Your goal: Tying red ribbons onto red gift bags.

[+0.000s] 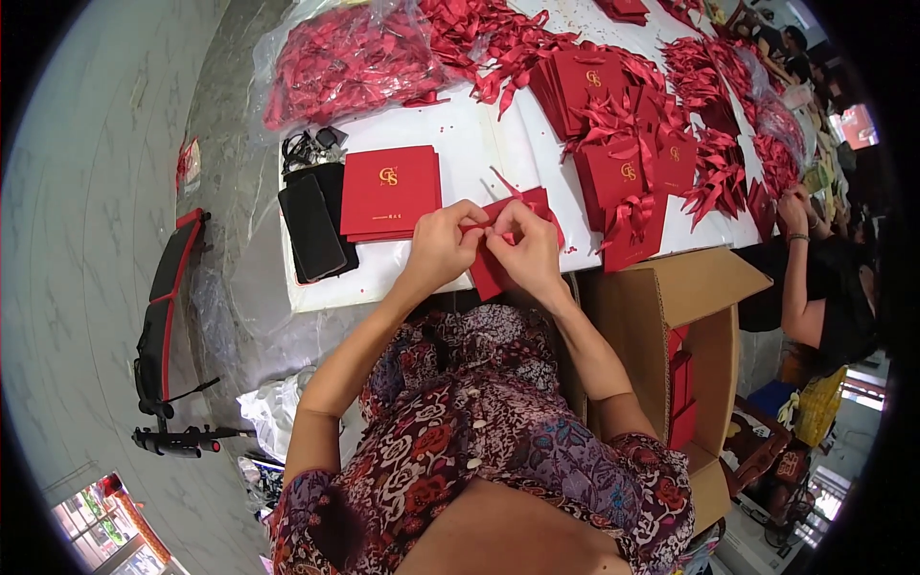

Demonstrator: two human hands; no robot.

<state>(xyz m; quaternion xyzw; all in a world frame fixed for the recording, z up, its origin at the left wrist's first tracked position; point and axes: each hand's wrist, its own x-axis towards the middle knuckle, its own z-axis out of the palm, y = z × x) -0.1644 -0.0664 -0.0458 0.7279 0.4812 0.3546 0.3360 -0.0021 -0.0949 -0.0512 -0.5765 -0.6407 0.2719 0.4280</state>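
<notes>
Both my hands meet over a flat red paper packet point(491, 278) at the table's front edge. My left hand point(444, 247) is closed, thumb and fingers pinched together over the packet's left side. Facing it, my right hand point(530, 249) pinches too, with a bit of red ribbon point(508, 185) showing around the fingertips. The fingers partly hide the ribbon, so I cannot tell how it is looped. Just left of my hands lies a neat stack of red packets point(391, 177) with gold print.
A black phone point(313, 228) and a bunch of keys point(326, 139) lie at the left. Behind is a clear bag of red ribbons point(350, 62). Ribboned packets point(632, 182) pile up at the right, above an open cardboard box point(623, 335). Another person's arm point(797, 278) is farther right.
</notes>
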